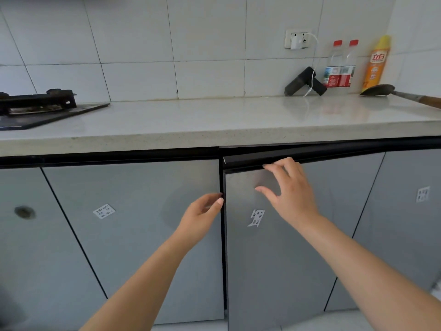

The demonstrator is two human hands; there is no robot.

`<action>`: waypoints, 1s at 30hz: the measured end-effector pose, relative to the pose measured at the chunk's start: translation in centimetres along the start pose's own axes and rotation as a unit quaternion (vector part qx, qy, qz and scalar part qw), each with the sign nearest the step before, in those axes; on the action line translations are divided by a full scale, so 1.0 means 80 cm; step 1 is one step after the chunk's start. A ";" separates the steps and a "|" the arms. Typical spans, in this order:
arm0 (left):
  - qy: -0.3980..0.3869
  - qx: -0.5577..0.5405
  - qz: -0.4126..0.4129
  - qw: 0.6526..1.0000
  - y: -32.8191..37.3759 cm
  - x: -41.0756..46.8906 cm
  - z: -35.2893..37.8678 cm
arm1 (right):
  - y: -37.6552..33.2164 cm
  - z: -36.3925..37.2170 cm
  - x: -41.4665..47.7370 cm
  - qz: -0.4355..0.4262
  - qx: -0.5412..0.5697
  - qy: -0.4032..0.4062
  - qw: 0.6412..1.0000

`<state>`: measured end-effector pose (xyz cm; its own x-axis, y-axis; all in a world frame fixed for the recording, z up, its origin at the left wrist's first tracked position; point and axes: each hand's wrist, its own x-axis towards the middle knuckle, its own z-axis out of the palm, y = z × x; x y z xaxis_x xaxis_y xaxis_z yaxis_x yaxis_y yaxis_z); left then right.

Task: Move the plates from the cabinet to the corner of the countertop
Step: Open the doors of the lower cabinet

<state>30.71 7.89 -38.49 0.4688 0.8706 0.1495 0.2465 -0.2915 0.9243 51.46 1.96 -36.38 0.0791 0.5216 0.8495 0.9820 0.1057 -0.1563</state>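
Note:
Grey cabinet doors run under a pale stone countertop [191, 120]. One cabinet door [274, 259] right of centre stands slightly ajar, its left edge and dark top rail pulled forward. My left hand [202, 216] curls its fingertips around that door's left edge. My right hand [291, 189] is spread over the door's upper part, fingertips touching the top rail. No plates are in view; the cabinet's inside is hidden behind the door.
A black gas hob [38, 106] sits on the counter at the left. At the back right stand a dark hand-held device [303, 82] on a white charging cable, two water bottles [340, 65], an orange bottle [375, 63] and a spatula [393, 91].

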 end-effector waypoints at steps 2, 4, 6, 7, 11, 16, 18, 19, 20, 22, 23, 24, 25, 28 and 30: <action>-0.008 -0.032 -0.002 0.999 0.005 -0.003 0.005 | 0.000 -0.003 -0.003 -0.006 -0.006 0.002 1.000; -0.016 -0.061 -0.002 0.998 0.011 -0.005 0.012 | 0.000 -0.004 -0.005 -0.011 -0.008 0.004 1.000; -0.023 -0.073 0.000 0.997 0.011 -0.007 0.019 | -0.001 -0.006 -0.006 -0.012 -0.006 0.005 1.000; -0.025 -0.077 -0.001 0.997 0.010 -0.008 0.021 | -0.002 -0.008 -0.008 -0.009 -0.004 0.004 1.000; -0.033 -0.085 -0.011 0.996 0.009 -0.015 0.026 | -0.003 -0.023 -0.014 0.016 0.028 -0.021 0.999; -0.041 -0.092 -0.021 0.995 0.014 -0.024 0.027 | -0.008 -0.049 -0.018 0.047 0.092 -0.010 0.995; -0.035 -0.104 -0.024 0.994 0.015 -0.029 0.031 | -0.015 -0.057 -0.011 0.051 0.095 0.013 0.994; -0.032 -0.111 -0.027 0.993 0.015 -0.032 0.033 | -0.019 -0.060 -0.006 0.046 0.092 0.021 0.994; -0.032 -0.118 -0.028 0.992 0.015 -0.035 0.034 | -0.024 -0.063 0.000 0.041 0.087 0.022 0.995; -0.046 -0.126 -0.026 0.991 0.016 -0.042 0.035 | -0.036 -0.063 0.009 0.038 0.082 0.007 0.996; -0.055 -0.127 -0.024 0.990 0.016 -0.045 0.035 | -0.042 -0.061 0.012 0.040 0.083 0.000 0.996; -0.062 -0.130 -0.023 0.989 0.017 -0.049 0.035 | -0.049 -0.059 0.011 0.043 0.086 -0.002 0.995; -0.066 -0.132 -0.023 0.989 0.017 -0.052 0.035 | -0.055 -0.057 0.009 0.046 0.089 0.001 0.995; -0.073 -0.133 -0.026 0.988 0.017 -0.060 0.038 | -0.063 -0.061 0.000 0.056 0.096 0.015 0.994; -0.074 -0.141 -0.032 0.987 0.017 -0.065 0.040 | -0.064 -0.071 -0.005 0.063 0.109 0.019 0.992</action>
<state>31.35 1.69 -39.13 0.5835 0.8103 0.0538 0.0437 -0.0975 0.9943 47.37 -3.61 -33.02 0.2085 0.5110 0.8339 0.9044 0.2239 -0.3633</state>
